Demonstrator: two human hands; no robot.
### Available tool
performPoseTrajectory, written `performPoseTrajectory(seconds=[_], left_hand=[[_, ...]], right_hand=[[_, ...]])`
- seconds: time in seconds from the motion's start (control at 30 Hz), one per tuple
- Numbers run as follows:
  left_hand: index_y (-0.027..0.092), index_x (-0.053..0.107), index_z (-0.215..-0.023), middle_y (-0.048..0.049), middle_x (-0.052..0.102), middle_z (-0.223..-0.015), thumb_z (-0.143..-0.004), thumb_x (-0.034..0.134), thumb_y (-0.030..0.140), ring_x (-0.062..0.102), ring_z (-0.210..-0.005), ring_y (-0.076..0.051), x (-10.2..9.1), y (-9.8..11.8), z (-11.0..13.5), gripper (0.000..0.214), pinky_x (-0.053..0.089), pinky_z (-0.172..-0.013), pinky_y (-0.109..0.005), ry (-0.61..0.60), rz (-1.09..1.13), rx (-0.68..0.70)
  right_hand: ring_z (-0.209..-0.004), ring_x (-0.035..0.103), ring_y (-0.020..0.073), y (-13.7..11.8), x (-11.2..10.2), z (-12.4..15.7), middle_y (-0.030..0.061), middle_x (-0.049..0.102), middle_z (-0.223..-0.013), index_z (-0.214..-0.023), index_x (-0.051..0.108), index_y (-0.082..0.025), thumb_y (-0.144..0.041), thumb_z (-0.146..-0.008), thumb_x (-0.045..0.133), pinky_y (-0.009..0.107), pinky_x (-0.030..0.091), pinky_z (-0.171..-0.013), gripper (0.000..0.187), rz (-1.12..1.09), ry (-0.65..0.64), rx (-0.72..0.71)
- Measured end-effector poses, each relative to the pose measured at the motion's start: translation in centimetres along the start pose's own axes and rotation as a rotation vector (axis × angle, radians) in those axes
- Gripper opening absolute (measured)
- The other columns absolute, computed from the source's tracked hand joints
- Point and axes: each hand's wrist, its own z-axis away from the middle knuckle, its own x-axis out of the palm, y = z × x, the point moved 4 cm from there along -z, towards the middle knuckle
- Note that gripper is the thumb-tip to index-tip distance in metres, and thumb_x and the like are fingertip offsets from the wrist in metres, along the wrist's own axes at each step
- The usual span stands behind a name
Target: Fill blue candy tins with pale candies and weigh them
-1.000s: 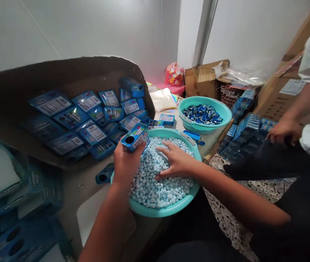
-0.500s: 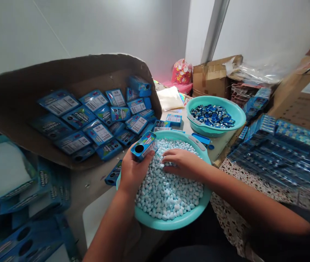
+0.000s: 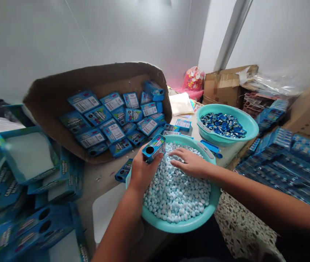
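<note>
My left hand (image 3: pixel 142 171) grips a small blue candy box (image 3: pixel 154 147) with a round hole in its end, held over the near-left rim of a teal basin (image 3: pixel 182 226). The basin is full of pale blue candies (image 3: pixel 178 193). My right hand (image 3: pixel 190 162) rests palm down on the candies just right of the box, its fingers curled into the heap; what they hold, if anything, is hidden.
A tilted cardboard flap (image 3: pixel 62 91) holds several filled blue boxes (image 3: pixel 111 120). A second teal basin (image 3: pixel 246 125) with shiny blue pieces stands behind. Flat blue cartons (image 3: pixel 29 203) pile at the left, stacked blue packs (image 3: pixel 283 153) at the right, brown cartons (image 3: pixel 223 85) at the back.
The view swung to the right and the other person left it. My right hand drew in from a spread palm to curled fingers next to the box; the left hand kept its hold.
</note>
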Motion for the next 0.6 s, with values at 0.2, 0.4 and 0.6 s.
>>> performPoseTrajectory(seconds=[0.2,0.4,0.6], left_hand=[[0.020,0.064,-0.116,-0.0047,0.071,-0.110,-0.082,0.072,0.040,0.067,-0.101,-0.022,0.6,0.1,-0.2,0.040,0.050,-0.093,-0.033,-0.065,0.037,0.031],[0.020,0.064,-0.108,-0.0039,0.071,-0.101,-0.077,0.074,0.030,0.067,-0.095,-0.024,1.2,-0.1,-0.4,0.034,0.051,-0.085,-0.033,-0.076,-0.133,-0.021],[0.022,0.061,-0.103,-0.0040,0.069,-0.101,-0.079,0.071,0.021,0.066,-0.096,-0.023,1.6,0.3,-0.5,0.026,0.050,-0.086,-0.031,-0.060,-0.216,0.041]], right_hand=[[-0.122,0.056,0.0306,0.1,0.1,0.0,0.0107,0.062,-0.132,-0.127,0.064,-0.019,-0.056,-0.096,0.049,0.045,0.041,-0.107,0.051,-0.150,-0.043,0.164],[-0.115,0.059,0.0327,0.1,0.2,-0.9,0.0069,0.070,-0.116,-0.102,0.074,-0.020,-0.047,-0.092,0.057,0.048,0.038,-0.108,0.033,-0.411,-0.050,0.332],[-0.107,0.063,0.0335,0.1,1.2,-1.3,0.0049,0.074,-0.103,-0.087,0.075,-0.024,-0.052,-0.076,0.076,0.054,0.041,-0.105,0.030,-0.682,-0.010,0.495]])
